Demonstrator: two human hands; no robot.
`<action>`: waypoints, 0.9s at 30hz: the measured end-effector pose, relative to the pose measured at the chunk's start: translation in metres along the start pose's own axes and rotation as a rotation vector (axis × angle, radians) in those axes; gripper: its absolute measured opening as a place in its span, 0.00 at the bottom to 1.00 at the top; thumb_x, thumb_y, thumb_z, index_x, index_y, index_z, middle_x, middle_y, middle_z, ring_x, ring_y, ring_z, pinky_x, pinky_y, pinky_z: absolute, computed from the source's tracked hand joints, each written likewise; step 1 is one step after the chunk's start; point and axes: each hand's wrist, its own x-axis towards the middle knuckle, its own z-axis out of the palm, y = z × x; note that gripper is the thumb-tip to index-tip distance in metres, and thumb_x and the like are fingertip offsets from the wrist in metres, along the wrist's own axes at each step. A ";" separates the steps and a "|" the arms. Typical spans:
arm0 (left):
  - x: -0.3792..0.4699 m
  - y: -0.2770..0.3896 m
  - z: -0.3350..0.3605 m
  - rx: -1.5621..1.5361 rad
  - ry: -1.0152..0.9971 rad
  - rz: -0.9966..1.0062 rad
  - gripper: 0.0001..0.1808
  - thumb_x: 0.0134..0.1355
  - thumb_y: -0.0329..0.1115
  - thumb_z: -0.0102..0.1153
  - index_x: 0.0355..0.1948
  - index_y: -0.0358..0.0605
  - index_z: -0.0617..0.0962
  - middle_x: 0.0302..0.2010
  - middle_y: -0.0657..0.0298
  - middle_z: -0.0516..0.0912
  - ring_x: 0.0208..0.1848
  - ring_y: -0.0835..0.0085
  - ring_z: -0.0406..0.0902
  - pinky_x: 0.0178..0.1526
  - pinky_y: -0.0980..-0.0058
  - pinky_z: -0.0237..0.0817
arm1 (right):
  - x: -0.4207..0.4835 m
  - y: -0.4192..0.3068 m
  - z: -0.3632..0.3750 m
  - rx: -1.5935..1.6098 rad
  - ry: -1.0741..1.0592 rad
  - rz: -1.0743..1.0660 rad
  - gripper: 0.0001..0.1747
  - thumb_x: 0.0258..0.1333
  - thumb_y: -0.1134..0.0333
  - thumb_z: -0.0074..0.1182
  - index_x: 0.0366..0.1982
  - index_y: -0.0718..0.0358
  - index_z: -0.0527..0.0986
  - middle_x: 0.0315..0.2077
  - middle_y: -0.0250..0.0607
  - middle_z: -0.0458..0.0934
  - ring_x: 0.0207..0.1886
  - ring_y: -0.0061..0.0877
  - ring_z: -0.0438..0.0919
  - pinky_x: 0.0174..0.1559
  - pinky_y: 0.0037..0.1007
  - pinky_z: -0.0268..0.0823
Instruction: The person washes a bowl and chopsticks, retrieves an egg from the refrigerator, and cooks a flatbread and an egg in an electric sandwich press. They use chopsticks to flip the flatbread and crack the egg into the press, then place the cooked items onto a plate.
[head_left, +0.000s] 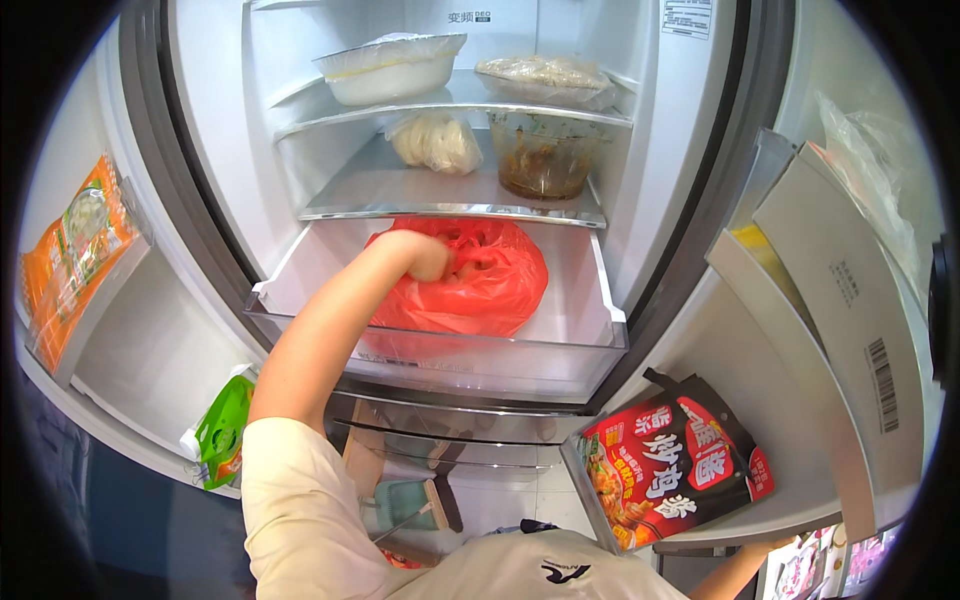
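Inside the pulled-out clear refrigerator drawer (570, 364) lies a large red plastic bag (495, 300). My left hand (424, 256) is at the upper left of this bag, blurred, with its fingers partly hidden against the red plastic; whether they grip it is not clear. At the lower right, my right hand (780, 544) is mostly hidden behind the edge of the open right door, with only a small part near the wrist showing. What it holds cannot be seen.
Above the drawer, glass shelves hold a covered white bowl (394, 75), a wrapped plate of food (544, 79), bagged pale food (439, 144) and a glass bowl of brown food (544, 161). Door bins hold an orange packet (82, 240), a green pouch (225, 435) and a red-black sauce pouch (675, 465).
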 end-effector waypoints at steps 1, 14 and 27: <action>0.000 0.006 0.002 0.093 -0.042 -0.084 0.20 0.56 0.36 0.54 0.50 0.48 0.79 0.50 0.54 0.80 0.53 0.57 0.75 0.52 0.65 0.66 | 0.000 0.001 -0.002 -0.011 0.005 0.002 0.48 0.59 0.31 0.25 0.56 0.71 0.64 0.49 0.51 0.70 0.55 0.39 0.69 0.57 0.38 0.58; -0.030 -0.051 0.027 -0.031 -0.124 -0.690 0.18 0.57 0.38 0.51 0.45 0.42 0.82 0.48 0.50 0.81 0.49 0.60 0.80 0.50 0.64 0.69 | 0.002 0.005 0.004 -0.039 -0.018 0.030 0.47 0.60 0.32 0.24 0.56 0.71 0.63 0.50 0.50 0.69 0.55 0.39 0.69 0.57 0.39 0.58; 0.015 0.039 -0.029 0.271 0.082 -0.261 0.13 0.55 0.32 0.54 0.39 0.44 0.85 0.46 0.51 0.82 0.49 0.58 0.79 0.48 0.62 0.71 | 0.002 0.002 0.009 -0.030 -0.042 0.026 0.46 0.61 0.33 0.24 0.56 0.70 0.63 0.50 0.50 0.69 0.55 0.39 0.68 0.58 0.39 0.57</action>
